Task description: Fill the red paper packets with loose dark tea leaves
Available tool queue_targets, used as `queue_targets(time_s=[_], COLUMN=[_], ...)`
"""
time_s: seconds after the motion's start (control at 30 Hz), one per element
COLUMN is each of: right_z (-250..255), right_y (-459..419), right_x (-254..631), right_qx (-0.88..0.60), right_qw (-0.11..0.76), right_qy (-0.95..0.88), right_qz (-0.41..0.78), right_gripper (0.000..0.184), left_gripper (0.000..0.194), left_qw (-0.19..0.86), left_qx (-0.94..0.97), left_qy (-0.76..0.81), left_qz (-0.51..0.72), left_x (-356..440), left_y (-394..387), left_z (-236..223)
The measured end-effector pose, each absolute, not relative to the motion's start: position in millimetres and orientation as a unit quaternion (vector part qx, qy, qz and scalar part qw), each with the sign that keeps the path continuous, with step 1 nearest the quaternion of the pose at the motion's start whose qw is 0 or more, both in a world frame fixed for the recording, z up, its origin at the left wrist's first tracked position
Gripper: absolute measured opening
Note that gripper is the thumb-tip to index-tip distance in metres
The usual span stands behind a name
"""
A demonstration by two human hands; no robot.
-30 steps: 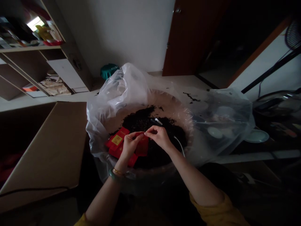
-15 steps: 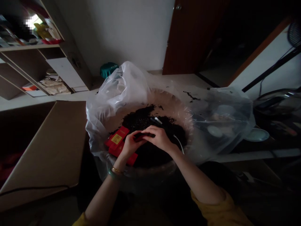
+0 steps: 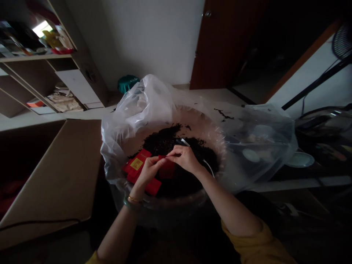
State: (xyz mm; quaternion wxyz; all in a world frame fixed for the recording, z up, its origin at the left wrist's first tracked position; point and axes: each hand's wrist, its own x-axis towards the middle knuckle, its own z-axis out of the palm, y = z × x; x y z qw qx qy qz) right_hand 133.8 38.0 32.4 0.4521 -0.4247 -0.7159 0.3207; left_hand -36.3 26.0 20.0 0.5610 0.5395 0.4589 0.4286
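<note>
Head view: person seated over a lined basin [image 3: 192, 114], both forearms reaching in from below.

Left hand [image 3: 148, 174]: fingers [image 3: 154, 165] curled, tips at the held packet's left edge; whether they grip it cannot be told.

Right hand [image 3: 185, 158]: thumb and forefinger [image 3: 176, 149] closed in a tight pinch on the packet's top edge, other fingers folded under.

Held packet [image 3: 167, 169]: red, hanging flat below the pinch, above the dark leaves [image 3: 170, 145], its top edge a thin strip between the hands.

Change: packet now hangs open to view; half a second earlier it was held edge-on, level between the hands.

Other packets [image 3: 137, 165]: red, gold label on one, lying on the basin's left side, just beside the left hand.

Nearby: white cord [image 3: 209, 169] lying on the leaves, right of the right hand; clear plastic bag [image 3: 143, 106] bunched behind the basin; cardboard box [image 3: 55, 176] at left.
</note>
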Motion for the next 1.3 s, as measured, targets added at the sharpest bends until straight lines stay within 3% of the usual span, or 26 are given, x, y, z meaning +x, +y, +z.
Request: queue_targets(time_s=[0.2, 0.43, 0.6, 0.7, 0.83, 1.03, 1.17, 1.3], right_z=[28, 17, 4, -11, -30, -37, -26, 1], right_y=[44, 38, 61, 83, 102, 104, 100, 90], right_x=[137, 128, 154, 181, 198, 202, 213, 222], right_qx=[-0.479, -0.478, -0.54, -0.677, -0.718, -0.679, -0.658, -0.573], right_qw=[0.418, 0.41, 0.378, 0.29, 0.218, 0.216, 0.257, 0.362], right_qy=[-0.656, -0.684, -0.701, -0.652, -0.62, -0.628, -0.614, -0.593], right_qz=[0.407, 0.368, 0.272, 0.178, 0.228, 0.314, 0.351, 0.433], right_gripper=[0.022, 0.014, 0.023, 0.043, 0.046, 0.026, 0.034, 0.038], left_gripper=[0.045, 0.048, 0.048, 0.05, 0.049, 0.051, 0.051, 0.049], left_qw=[0.568, 0.725, 0.731, 0.724, 0.712, 0.714, 0.719, 0.713], left_qx=[0.498, 0.387, 0.319, 0.306, 0.307, 0.314, 0.307, 0.306], left_qy=[0.469, 0.426, 0.465, 0.477, 0.491, 0.479, 0.479, 0.475], left_qz=[0.458, 0.378, 0.384, 0.393, 0.398, 0.402, 0.4, 0.415], left_x=[-34, -21, -13, -13, -16, -17, -18, -19], left_y=[27, 14, 16, 20, 22, 21, 21, 21], left_z=[21, 2, 3, 6, 7, 10, 11, 9])
